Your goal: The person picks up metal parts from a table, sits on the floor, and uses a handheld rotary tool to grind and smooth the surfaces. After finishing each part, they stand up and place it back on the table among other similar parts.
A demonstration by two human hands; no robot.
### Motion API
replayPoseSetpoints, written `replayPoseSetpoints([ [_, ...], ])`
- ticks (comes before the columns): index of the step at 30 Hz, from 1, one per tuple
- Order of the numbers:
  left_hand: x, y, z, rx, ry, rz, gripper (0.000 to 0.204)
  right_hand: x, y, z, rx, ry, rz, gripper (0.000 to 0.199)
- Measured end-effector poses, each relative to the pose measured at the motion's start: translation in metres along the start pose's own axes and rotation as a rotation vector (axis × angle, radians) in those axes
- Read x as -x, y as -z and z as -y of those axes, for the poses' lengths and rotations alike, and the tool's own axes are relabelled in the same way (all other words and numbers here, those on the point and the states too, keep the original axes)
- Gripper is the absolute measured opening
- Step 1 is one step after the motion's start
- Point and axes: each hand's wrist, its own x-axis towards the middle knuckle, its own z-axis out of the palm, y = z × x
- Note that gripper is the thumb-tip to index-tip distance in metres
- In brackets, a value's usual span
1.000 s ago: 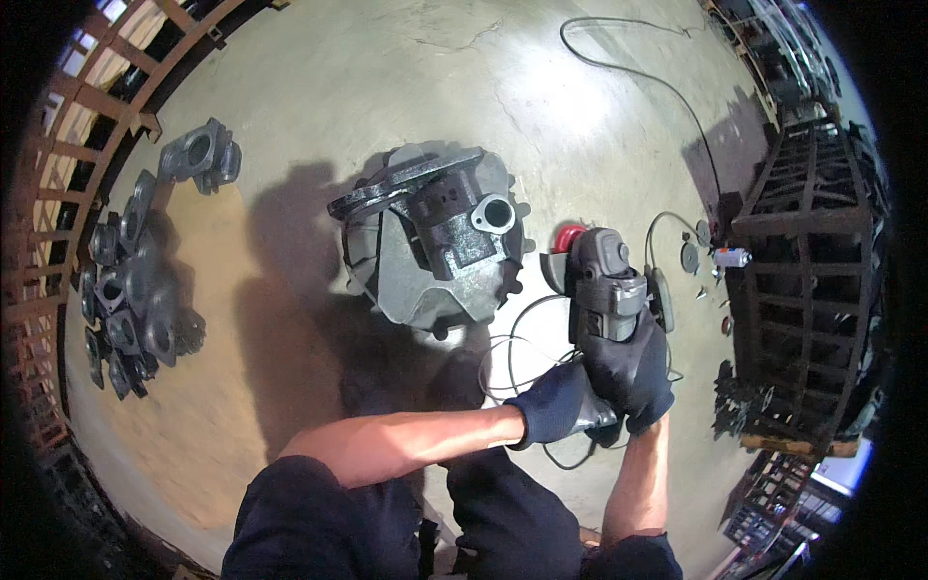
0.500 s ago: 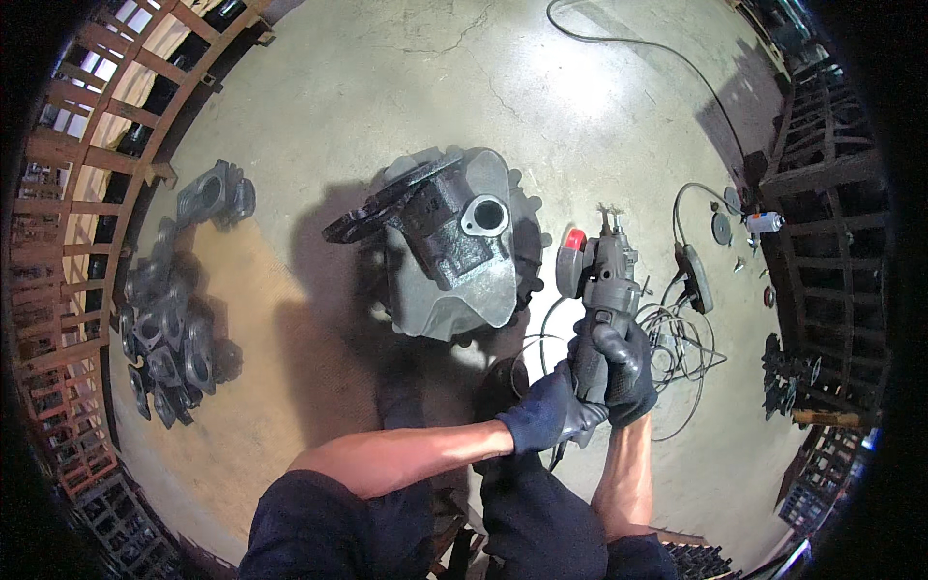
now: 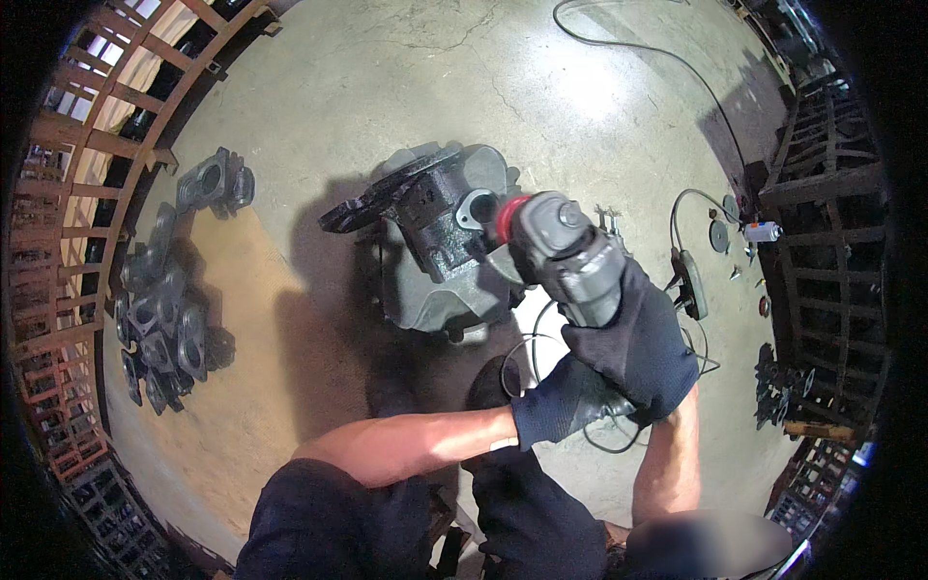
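Note:
Both my gloved hands are closed round a grey angle grinder [image 3: 565,242]. My right hand [image 3: 638,343] wraps its body just behind the head. My left hand [image 3: 565,401] grips the rear part, its fingers partly hidden under the right. The grinder's red disc [image 3: 509,217], smeared by motion, is up against or very near the pale oval flange [image 3: 474,210] of a glossy black metal casting [image 3: 440,224]. I cannot tell whether they touch. That casting rests tilted on a larger grey metal block [image 3: 416,300].
Dark metal castings [image 3: 169,329] lie piled at left beside brown sheeting [image 3: 242,280]. To the right are a black power strip [image 3: 691,285], cables, loose discs [image 3: 719,236] and a spray can [image 3: 763,232]. Metal crates [image 3: 831,242] line the right side, a rusty rack [image 3: 72,232] the left.
The grinder has come up and left, its head turning toward the casting's flange. My right hand has risen and moved right, both hands still gripping the grinder. The casting stays in place.

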Motion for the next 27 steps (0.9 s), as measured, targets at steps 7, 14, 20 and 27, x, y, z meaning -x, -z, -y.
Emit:
replayPoseSetpoints([
  [7, -0.027, 0.018, 0.015, 0.173, -0.085, 0.082, 0.048, -0.014, 0.006, 0.011, 0.148, -0.102, 0.026, 0.048],
  [14, -0.009, -0.003, 0.003, -0.698, -0.244, -0.126, 0.021, 0.022, -0.015, -0.049, -0.326, -0.247, -0.184, 0.036],
  [20, 0.000, 0.062, 0.042, -0.993, 0.119, -0.236, 0.034, 0.035, -0.057, -0.085, -0.798, -0.399, -0.159, 0.045],
  [27, 0.021, 0.038, 0.014, -0.867, 0.138, -0.146, 0.051, 0.044, -0.104, -0.141, -1.658, -0.338, -0.059, 0.062],
])
